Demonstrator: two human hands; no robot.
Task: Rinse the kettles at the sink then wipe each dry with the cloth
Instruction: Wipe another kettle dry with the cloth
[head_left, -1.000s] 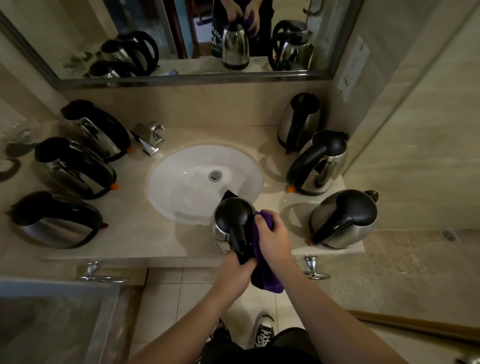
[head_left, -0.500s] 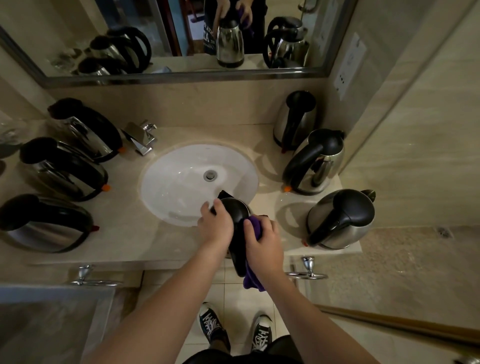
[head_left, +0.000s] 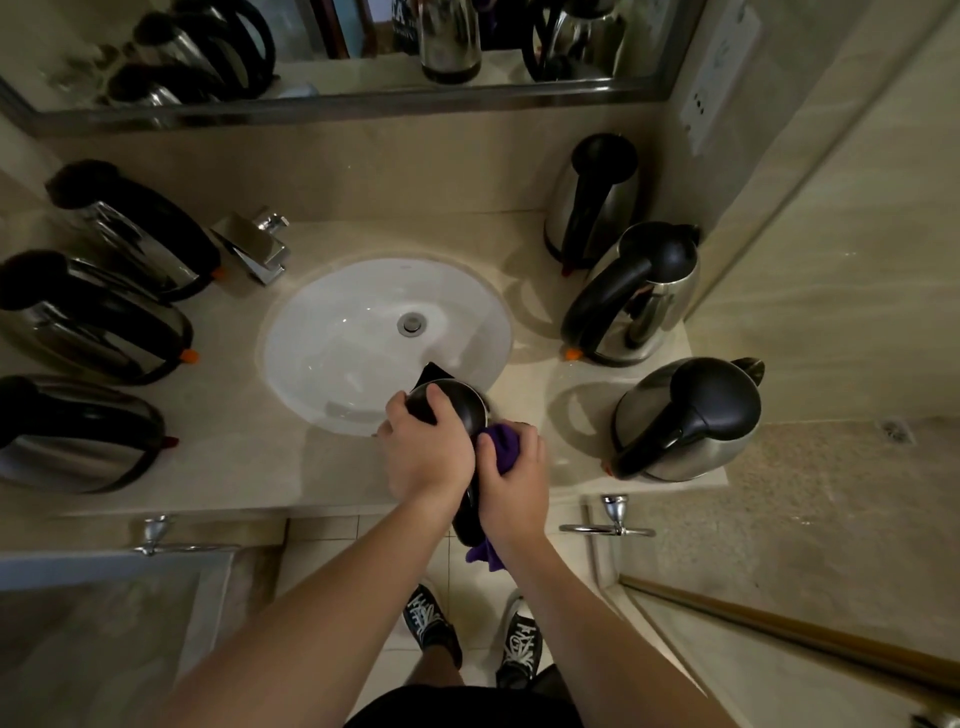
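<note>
Beige stone table with a white oval sink sunk in the middle; three steel kettles lined up on its left, three more on the right, chrome tap at the sink's back-left.

Held kettle mostly hidden under both hands; only black lid shows. Purple cloth largely covered by right hand. Lowest left kettle cut by frame edge. Mirror top cut off. Wall socket detail too small.
</note>
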